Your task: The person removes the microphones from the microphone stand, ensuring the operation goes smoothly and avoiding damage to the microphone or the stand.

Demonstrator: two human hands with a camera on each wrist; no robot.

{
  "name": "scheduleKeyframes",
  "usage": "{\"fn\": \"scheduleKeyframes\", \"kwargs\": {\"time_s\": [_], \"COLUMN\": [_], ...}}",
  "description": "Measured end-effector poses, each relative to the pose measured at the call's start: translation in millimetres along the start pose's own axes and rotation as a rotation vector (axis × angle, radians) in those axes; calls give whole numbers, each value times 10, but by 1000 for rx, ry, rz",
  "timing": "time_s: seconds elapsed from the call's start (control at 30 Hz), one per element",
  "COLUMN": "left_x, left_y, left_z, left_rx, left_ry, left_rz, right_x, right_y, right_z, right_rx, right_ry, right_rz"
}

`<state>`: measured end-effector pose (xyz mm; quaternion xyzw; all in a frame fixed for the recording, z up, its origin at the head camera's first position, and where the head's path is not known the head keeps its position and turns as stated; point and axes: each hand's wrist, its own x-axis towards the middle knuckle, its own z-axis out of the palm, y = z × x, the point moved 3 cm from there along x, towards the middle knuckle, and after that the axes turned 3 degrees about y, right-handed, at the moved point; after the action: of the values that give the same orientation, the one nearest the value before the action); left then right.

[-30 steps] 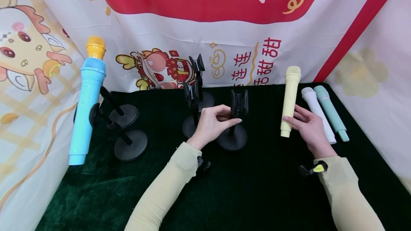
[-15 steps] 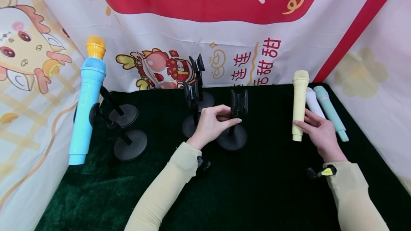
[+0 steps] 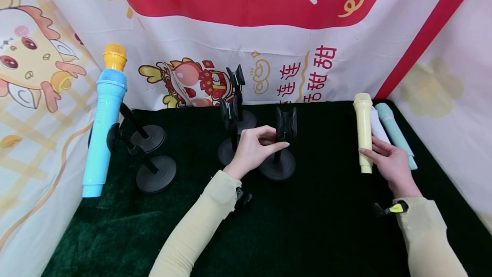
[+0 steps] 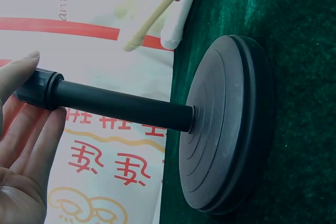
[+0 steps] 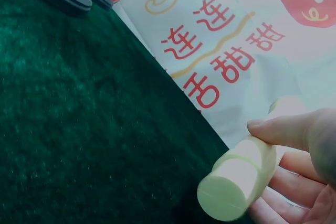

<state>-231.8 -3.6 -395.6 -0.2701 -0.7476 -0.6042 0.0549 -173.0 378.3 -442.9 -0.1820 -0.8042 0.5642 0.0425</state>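
Observation:
My left hand [image 3: 253, 146] pinches a black desktop microphone stand [image 3: 278, 168] at the collar below its clip. In the left wrist view, thumb and fingers lie around that collar [image 4: 38, 88], and the round base [image 4: 215, 124] stands on the green cloth. My right hand [image 3: 393, 166] holds a pale yellow microphone [image 3: 363, 127] by its lower half, head pointing away from me. This microphone partly covers a white microphone [image 3: 378, 127] in the head view. Beside the white one lies a mint-green microphone [image 3: 396, 129]. The right wrist view shows the yellow microphone's butt end [image 5: 226, 198] close over the cloth.
Two more black stands [image 3: 226, 151] with bare clips stand left of my left hand. At the left, a blue microphone [image 3: 101, 136] rests tilted in a stand [image 3: 156, 174], with an orange microphone [image 3: 114, 57] behind it. Printed fabric walls [image 3: 184, 37] border the dark green cloth [image 3: 315, 217].
My right hand has moved right and slightly toward me with the yellow microphone, which now overlaps the white one in the head view. The left hand stays on the stand.

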Motion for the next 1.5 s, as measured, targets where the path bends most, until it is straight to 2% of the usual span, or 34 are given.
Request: {"fn": "scheduleKeyframes", "kwargs": {"time_s": [0.27,0.43,0.7,1.03,1.17,1.3,1.4,1.5], "left_x": [2,9,9,10,18,17,11,6], "left_y": [-6,-6,-11,0,1,-2,-4,-7], "left_z": [-4,-3,2,-2,-4,-7,-4,0], "left_rx": [-1,2,-2,6,6,10,11,9], "left_ry": [-1,-3,3,4,1,3,5,7], "left_rz": [1,3,4,6,28,35,25,20], "right_x": [-5,0,-1,13,15,5,-19,-32], "right_y": [85,126,130,111,79,37,25,29], "right_z": [-36,-51,-67,-80,-104,-126,-119,-104], "right_rx": [-84,-125,-184,-246,-343,-469,-514,-534], "right_ry": [51,57,68,98,159,222,235,231], "right_rz": [-19,-3,21,9,-49,-159,-214,-234]}}
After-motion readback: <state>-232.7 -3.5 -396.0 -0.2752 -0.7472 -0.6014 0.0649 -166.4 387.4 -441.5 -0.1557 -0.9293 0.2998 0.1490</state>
